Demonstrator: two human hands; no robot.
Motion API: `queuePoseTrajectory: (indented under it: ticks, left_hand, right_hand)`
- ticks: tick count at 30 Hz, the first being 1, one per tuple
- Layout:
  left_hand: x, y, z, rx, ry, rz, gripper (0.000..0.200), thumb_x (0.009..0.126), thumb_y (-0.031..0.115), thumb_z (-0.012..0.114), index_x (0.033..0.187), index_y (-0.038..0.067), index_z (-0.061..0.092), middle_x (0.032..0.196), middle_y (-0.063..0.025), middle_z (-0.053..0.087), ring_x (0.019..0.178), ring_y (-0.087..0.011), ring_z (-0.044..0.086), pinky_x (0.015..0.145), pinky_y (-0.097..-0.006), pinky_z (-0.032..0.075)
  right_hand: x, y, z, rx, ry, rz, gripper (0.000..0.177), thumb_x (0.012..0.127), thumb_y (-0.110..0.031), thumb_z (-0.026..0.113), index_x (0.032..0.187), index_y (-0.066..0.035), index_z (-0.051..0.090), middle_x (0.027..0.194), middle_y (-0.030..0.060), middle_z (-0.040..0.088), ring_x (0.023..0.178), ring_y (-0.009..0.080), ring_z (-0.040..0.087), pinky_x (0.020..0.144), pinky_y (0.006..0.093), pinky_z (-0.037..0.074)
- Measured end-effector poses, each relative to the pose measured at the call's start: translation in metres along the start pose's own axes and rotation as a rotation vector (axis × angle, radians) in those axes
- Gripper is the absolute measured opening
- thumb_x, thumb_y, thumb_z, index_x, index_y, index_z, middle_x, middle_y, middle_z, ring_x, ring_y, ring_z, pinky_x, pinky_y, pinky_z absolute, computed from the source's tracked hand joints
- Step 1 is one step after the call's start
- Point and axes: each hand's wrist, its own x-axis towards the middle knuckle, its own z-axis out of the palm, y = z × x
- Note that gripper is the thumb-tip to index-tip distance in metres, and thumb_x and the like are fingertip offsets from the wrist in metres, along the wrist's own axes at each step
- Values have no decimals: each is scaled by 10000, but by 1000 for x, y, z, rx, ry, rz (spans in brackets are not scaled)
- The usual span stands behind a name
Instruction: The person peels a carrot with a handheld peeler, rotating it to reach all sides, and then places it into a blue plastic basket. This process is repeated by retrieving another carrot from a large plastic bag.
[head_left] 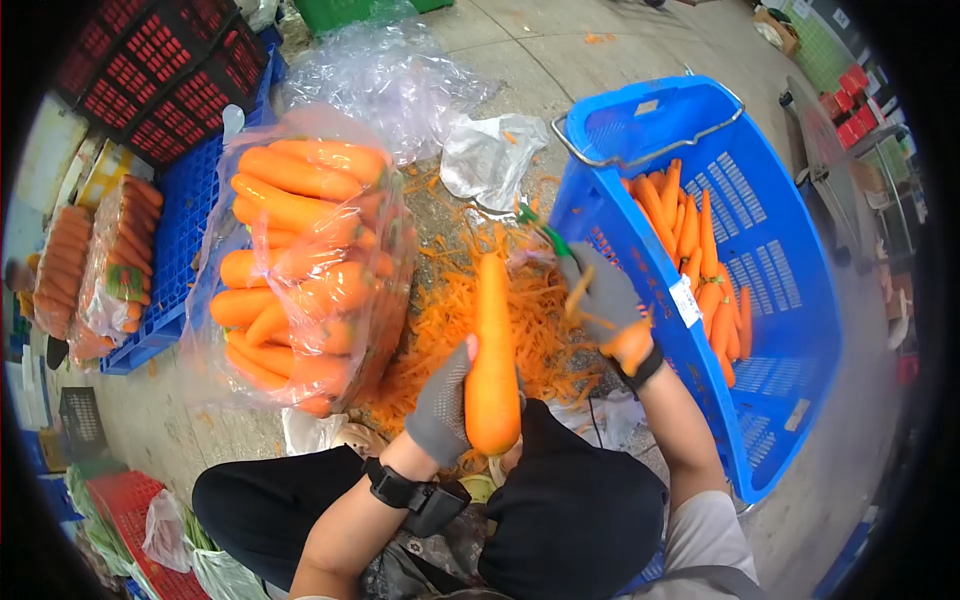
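A large carrot (492, 365) stands nearly upright in my left hand (440, 405), which wears a grey glove and grips its lower left side. Up and to the right, my gloved right hand (600, 290) is closed around a green-handled peeler (545, 232), slightly blurred and apart from the carrot. Orange peel shavings (440, 320) lie in a heap on the ground beneath both hands. Left of the heap is a clear plastic bag of carrots (300, 270). To the right, a blue basket (790, 300) holds several thinner carrots (705, 260).
Crumpled clear plastic (385, 75) and a white bag (490, 155) lie beyond the shavings. At the left are a blue pallet (185, 220), black crates (150, 75) and more packed carrots (120, 250). A red crate (135, 520) with greens sits at the lower left.
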Motion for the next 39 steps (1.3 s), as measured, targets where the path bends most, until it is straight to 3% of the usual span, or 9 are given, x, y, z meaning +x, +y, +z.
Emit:
queuePoseTrajectory:
  ticks: [1, 6, 11, 20, 22, 24, 30, 37, 39]
  left_hand:
    - [2, 6, 0, -106, -12, 13, 451, 888, 451, 483, 1137, 76, 479, 867, -120, 577, 785, -253, 587, 713, -413, 502]
    - [13, 14, -9, -178, -10, -41, 511, 866, 520, 475, 1191, 127, 452, 870, -109, 566, 774, -254, 571, 696, -423, 494]
    - [4, -9, 3, -99, 16, -37, 528, 878, 524, 447, 1152, 74, 475, 866, -116, 570, 733, -268, 563, 687, -406, 490]
    - [23, 6, -21, -153, 96, 78, 537, 894, 525, 405, 1069, 24, 493, 852, -131, 584, 731, -267, 588, 671, -397, 503]
    - [25, 8, -26, -196, 35, 122, 531, 890, 525, 416, 1062, 29, 503, 852, -130, 585, 728, -271, 594, 671, -404, 507]
    - [16, 8, -27, -278, -64, 53, 552, 870, 543, 441, 1053, 26, 505, 849, -135, 584, 740, -281, 596, 678, -418, 506]
    - [15, 6, -23, -175, 54, 42, 542, 873, 529, 449, 1064, 26, 507, 866, -149, 584, 806, -289, 591, 705, -432, 501]
    - [4, -14, -11, -98, 38, -5, 474, 897, 463, 455, 1102, 39, 507, 880, -159, 607, 779, -275, 606, 711, -408, 509]
    - [7, -9, -15, -141, 93, 38, 483, 893, 471, 457, 1116, 45, 500, 879, -156, 606, 780, -278, 605, 715, -409, 508]
  right_hand:
    - [-6, -14, -8, 307, -56, 138, 218, 855, -235, 541, 1016, -96, 587, 809, 115, 593, 724, 325, 582, 587, 389, 465]
    - [-55, -51, -13, -19, -499, -403, 221, 863, -239, 532, 1041, -114, 571, 790, 117, 579, 712, 318, 578, 585, 380, 458]
    - [-6, 13, 12, -244, 43, -110, 176, 882, -216, 507, 1003, -107, 576, 771, 137, 580, 672, 320, 582, 557, 399, 451]
    - [-57, -50, -1, -45, -503, -403, 170, 785, -169, 591, 920, -68, 572, 744, 102, 558, 630, 279, 557, 546, 355, 431]
    - [-48, -32, 7, -64, -356, -485, 149, 797, -194, 585, 903, -90, 579, 735, 103, 551, 651, 285, 559, 553, 359, 431]
    - [-33, -8, 14, -157, -19, -105, 148, 822, -249, 576, 911, -131, 579, 721, 69, 559, 617, 252, 569, 517, 357, 436]
    - [-53, -54, -9, -146, -474, -405, 142, 824, -198, 568, 921, -97, 590, 741, 99, 560, 669, 284, 570, 552, 358, 432]
    - [1, -2, -6, -50, 13, 20, 211, 839, -282, 547, 963, -112, 569, 766, 93, 589, 694, 299, 591, 574, 417, 456]
    - [-16, -18, -19, -23, -116, -139, 205, 833, -275, 557, 963, -116, 569, 755, 84, 581, 692, 283, 589, 559, 405, 452]
